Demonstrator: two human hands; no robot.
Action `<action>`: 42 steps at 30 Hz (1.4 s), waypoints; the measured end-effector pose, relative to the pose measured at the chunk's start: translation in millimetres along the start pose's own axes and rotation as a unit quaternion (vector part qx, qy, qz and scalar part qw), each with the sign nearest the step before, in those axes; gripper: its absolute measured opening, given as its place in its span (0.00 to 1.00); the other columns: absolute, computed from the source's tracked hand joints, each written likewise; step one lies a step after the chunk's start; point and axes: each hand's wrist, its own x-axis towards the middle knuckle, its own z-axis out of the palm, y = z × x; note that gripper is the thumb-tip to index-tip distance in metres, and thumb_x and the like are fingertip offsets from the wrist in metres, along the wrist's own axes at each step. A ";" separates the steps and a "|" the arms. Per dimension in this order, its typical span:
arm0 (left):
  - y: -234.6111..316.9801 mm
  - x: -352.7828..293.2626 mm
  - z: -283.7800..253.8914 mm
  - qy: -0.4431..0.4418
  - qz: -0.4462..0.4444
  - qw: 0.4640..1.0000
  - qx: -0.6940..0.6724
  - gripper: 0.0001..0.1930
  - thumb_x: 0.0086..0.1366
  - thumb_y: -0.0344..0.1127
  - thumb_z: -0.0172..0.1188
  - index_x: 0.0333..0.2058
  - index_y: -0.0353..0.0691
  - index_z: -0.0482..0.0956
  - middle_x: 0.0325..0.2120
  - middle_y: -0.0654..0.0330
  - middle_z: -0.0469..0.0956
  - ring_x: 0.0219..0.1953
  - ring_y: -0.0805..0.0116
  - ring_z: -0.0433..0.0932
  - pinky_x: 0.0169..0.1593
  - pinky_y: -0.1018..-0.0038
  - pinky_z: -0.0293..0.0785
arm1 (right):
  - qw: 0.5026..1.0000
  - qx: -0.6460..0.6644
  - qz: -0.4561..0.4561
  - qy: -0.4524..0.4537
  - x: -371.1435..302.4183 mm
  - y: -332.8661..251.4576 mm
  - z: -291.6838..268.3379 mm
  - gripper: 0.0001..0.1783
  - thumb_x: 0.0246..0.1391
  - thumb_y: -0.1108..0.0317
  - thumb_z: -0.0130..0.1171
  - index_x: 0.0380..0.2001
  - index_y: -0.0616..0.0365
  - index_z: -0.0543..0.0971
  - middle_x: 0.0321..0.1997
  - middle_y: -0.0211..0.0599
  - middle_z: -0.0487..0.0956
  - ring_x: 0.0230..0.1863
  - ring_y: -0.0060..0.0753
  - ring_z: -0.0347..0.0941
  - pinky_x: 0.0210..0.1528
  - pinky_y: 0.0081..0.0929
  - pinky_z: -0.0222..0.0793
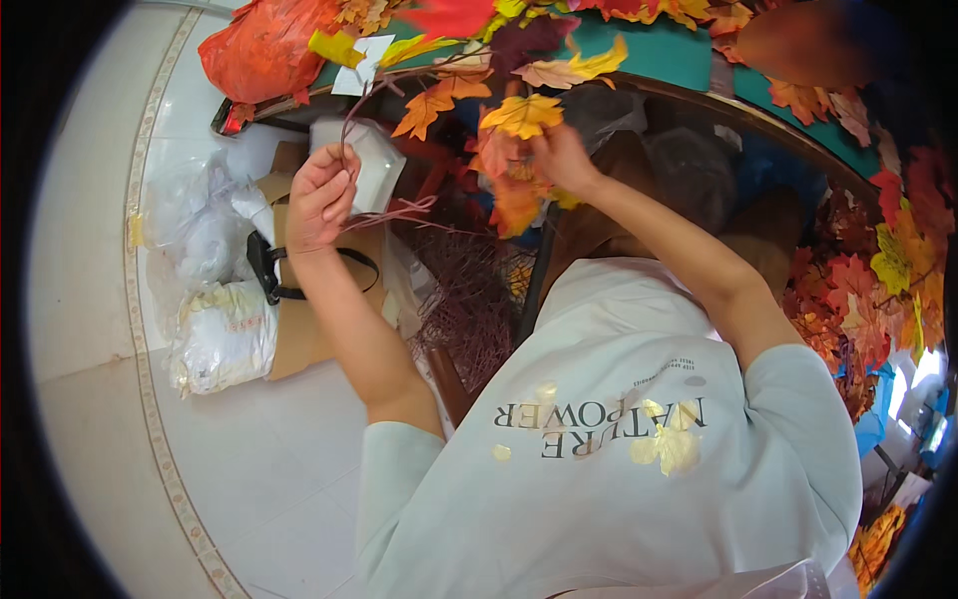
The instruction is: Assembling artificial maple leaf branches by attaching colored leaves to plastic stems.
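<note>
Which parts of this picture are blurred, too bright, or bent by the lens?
In the head view, the orange leaves at the right hand look softly blurred; a reddish-brown shape at top right is very blurry; white glare shows near blue plastic at far right; the patterned floor border curves.

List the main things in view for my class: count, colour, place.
Leaves: many, red, orange, yellow, table and right
Table: one, green, top
Sack: one, red, top left
Paper: one, white, top left
Stems: several, brown, upper left
Twigs: many, purplish, centre
Wrap: some, clear, left
Parcel: one, white, left
Cardboard: some, brown, left
Strap: one, black, left
Floor: one, white, left
Plastic: some, blue, right
Shirt: one, pale green, bottom
Left grip: one, bare, on stems
Right grip: one, bare, at leaves
</note>
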 end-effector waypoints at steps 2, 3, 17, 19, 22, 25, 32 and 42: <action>-7.8 -9.2 -29.4 0.014 -0.030 0.995 0.097 0.09 0.58 0.22 0.52 0.39 0.34 0.69 0.32 0.61 0.68 0.13 0.88 0.54 0.15 0.91 0.48 | 0.994 -0.026 -0.094 0.052 -17.3 -49.4 -43.2 0.08 0.54 0.72 0.51 0.37 0.60 0.74 0.34 0.45 0.74 0.36 0.50 0.72 0.36 0.32 0.69; -12.0 -14.0 -34.7 0.036 -0.062 0.977 0.200 0.08 0.57 0.22 0.53 0.37 0.35 0.70 0.32 0.63 0.69 0.13 0.88 0.54 0.15 0.90 0.48 | 0.945 -0.137 -0.275 0.109 -20.6 -73.3 -64.0 0.07 0.54 0.73 0.53 0.37 0.59 0.74 0.32 0.44 0.74 0.35 0.46 0.73 0.36 0.30 0.69; -50.8 -46.7 2.4 0.082 -0.013 0.904 0.420 0.13 0.53 0.16 0.51 0.38 0.32 0.73 0.33 0.59 0.77 0.36 0.76 0.73 0.36 0.82 0.67 | 0.592 -0.698 -0.402 0.028 -90.8 -203.6 -228.3 0.24 0.34 0.78 0.57 0.41 0.51 0.77 0.30 0.28 0.74 0.30 0.32 0.72 0.30 0.26 0.71; -51.2 -50.8 7.7 0.053 -0.017 0.908 0.416 0.09 0.55 0.15 0.49 0.34 0.32 0.72 0.30 0.58 0.77 0.33 0.76 0.73 0.34 0.82 0.66 | 0.599 -0.694 -0.400 0.022 -94.0 -202.8 -232.4 0.23 0.35 0.78 0.57 0.41 0.51 0.77 0.30 0.29 0.74 0.30 0.32 0.73 0.30 0.27 0.71; -52.5 -50.4 21.4 0.065 -0.026 0.904 0.422 0.09 0.54 0.15 0.48 0.32 0.32 0.72 0.29 0.58 0.76 0.23 0.75 0.71 0.27 0.80 0.66 | 0.622 -0.686 -0.377 0.014 -96.3 -199.3 -235.4 0.22 0.37 0.76 0.55 0.41 0.49 0.76 0.31 0.29 0.74 0.31 0.34 0.73 0.29 0.29 0.71; -59.4 -43.7 32.7 0.055 -0.019 0.893 0.446 0.09 0.54 0.15 0.48 0.33 0.30 0.72 0.29 0.57 0.75 0.18 0.74 0.70 0.24 0.78 0.66 | 0.662 -0.675 -0.327 0.014 -102.6 -188.9 -238.6 0.20 0.40 0.75 0.53 0.41 0.46 0.75 0.29 0.31 0.74 0.30 0.39 0.73 0.27 0.32 0.70; -59.8 -29.1 55.3 0.047 0.043 0.851 0.521 0.09 0.53 0.14 0.46 0.32 0.28 0.73 0.30 0.54 0.74 0.17 0.69 0.71 0.25 0.75 0.68 | 0.722 -0.634 -0.258 0.097 -127.8 -170.1 -233.0 0.15 0.46 0.74 0.53 0.38 0.47 0.77 0.25 0.33 0.73 0.28 0.40 0.73 0.26 0.33 0.69; -62.6 -22.3 68.2 0.088 0.198 0.777 0.591 0.08 0.55 0.18 0.49 0.33 0.33 0.72 0.31 0.56 0.71 0.21 0.62 0.73 0.27 0.71 0.70 | 0.721 -0.628 -0.242 0.163 -145.7 -178.0 -236.7 0.12 0.46 0.74 0.55 0.36 0.47 0.79 0.25 0.34 0.74 0.28 0.40 0.74 0.26 0.34 0.70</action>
